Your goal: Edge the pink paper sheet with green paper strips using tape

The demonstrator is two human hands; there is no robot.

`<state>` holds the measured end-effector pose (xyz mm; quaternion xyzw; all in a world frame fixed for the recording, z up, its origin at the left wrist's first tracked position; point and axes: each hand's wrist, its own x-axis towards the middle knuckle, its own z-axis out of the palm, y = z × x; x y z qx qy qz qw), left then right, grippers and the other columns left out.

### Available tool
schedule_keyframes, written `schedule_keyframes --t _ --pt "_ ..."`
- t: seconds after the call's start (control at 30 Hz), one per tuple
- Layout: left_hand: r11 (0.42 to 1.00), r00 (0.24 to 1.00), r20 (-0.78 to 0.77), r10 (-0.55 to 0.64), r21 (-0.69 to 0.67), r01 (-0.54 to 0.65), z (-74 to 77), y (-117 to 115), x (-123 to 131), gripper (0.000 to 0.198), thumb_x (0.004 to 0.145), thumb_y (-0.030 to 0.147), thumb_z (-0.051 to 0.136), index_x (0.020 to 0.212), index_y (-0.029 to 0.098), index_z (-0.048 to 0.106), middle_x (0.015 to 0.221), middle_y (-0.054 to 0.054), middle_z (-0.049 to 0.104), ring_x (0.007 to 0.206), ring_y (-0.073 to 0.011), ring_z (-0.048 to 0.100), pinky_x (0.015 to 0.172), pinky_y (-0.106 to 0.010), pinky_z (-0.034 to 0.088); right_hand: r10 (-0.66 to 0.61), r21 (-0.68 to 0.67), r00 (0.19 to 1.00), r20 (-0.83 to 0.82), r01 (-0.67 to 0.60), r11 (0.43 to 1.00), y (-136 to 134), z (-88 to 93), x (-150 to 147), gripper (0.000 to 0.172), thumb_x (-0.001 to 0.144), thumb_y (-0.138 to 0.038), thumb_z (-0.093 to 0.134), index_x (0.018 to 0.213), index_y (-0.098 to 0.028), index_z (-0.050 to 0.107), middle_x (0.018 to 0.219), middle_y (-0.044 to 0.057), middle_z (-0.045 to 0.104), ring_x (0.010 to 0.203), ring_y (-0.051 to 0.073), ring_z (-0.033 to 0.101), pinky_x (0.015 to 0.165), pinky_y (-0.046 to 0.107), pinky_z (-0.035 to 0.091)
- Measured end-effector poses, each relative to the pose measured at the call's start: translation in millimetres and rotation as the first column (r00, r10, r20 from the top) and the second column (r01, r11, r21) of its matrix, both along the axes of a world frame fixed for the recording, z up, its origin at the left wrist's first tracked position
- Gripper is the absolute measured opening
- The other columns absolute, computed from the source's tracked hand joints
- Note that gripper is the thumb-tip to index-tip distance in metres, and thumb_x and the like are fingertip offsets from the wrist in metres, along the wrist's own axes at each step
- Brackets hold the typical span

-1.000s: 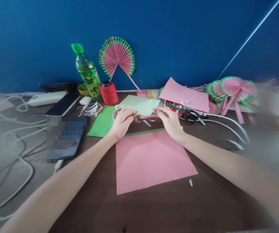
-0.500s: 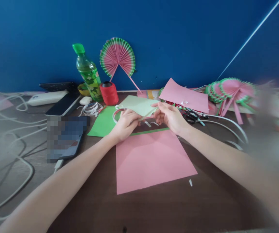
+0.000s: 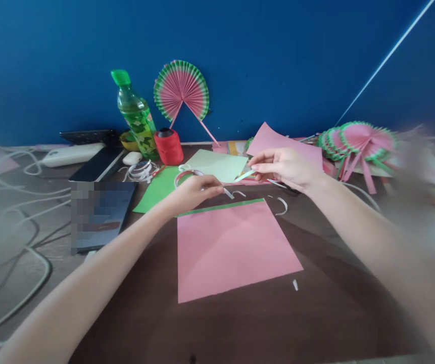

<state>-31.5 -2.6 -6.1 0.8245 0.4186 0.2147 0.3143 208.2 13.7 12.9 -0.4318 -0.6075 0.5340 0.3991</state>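
My right hand (image 3: 278, 168) pinches a narrow pale green paper strip (image 3: 244, 176) between thumb and fingers, over the right corner of a pale green sheet (image 3: 215, 163). My left hand (image 3: 196, 192) is by that sheet's front edge, its thumb and fingers close together; what lies between them, if anything, is hidden. Behind the left hand a roll of tape (image 3: 181, 177) shows in part. A bright green sheet (image 3: 152, 192) lies to the left, partly under the pale one. In front of both hands a pink sheet (image 3: 236, 253) with a green strip along its far edge lies flat.
A pink-and-green pleated fan (image 3: 182, 91) leans on the blue wall, beside a green bottle (image 3: 136, 119) and a red spool (image 3: 168, 146). More fans (image 3: 367, 139) lie right, near another pink sheet (image 3: 289, 146). Phone (image 3: 107, 217) and cables (image 3: 46, 273) are left. Paper scraps (image 3: 295, 285) are scattered.
My right hand has moved right and slightly up, away from the pale green sheet, with the strip in its fingers. My left hand has shifted slightly, and the sheet now lies lower.
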Motion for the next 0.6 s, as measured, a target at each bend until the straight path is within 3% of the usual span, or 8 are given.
schedule_keyframes --t 0.17,0.37,0.6 --pt "0.983 0.999 0.051 0.018 -0.186 -0.008 13.8 3.5 -7.6 0.049 0.089 0.047 0.030 0.085 0.017 0.068 0.072 -0.002 0.064 0.077 -0.0154 0.059 0.076 -0.028 0.044 0.107 -0.038 0.990 0.093 -0.104 0.994 -2.0 9.9 10.3 0.006 0.064 -0.016 0.073 0.069 -0.018 0.070 0.061 0.002 0.068 0.053 0.014 0.063 0.054 0.030 0.056" --pt "0.838 0.994 0.084 0.063 -0.546 -0.007 24.8 6.9 -18.2 0.036 0.083 0.043 0.046 0.089 0.015 0.067 0.085 -0.008 0.071 0.074 -0.0173 0.066 0.069 -0.030 0.048 0.137 -0.072 0.974 0.181 -0.126 0.989 -3.5 14.1 13.8 0.010 0.061 -0.013 0.074 0.070 -0.017 0.072 0.062 0.005 0.070 0.057 0.018 0.067 0.053 0.033 0.058" --pt "0.838 0.998 -0.057 -0.019 -0.545 -0.015 26.8 9.0 -25.4 0.023 0.070 0.033 0.063 0.088 0.019 0.068 0.089 -0.006 0.072 0.073 -0.0153 0.065 0.062 -0.025 0.047 0.241 -0.045 0.943 0.228 -0.237 0.970 -0.4 11.0 15.3 0.011 0.063 -0.014 0.073 0.071 -0.021 0.073 0.064 0.002 0.071 0.058 0.016 0.067 0.051 0.027 0.058"
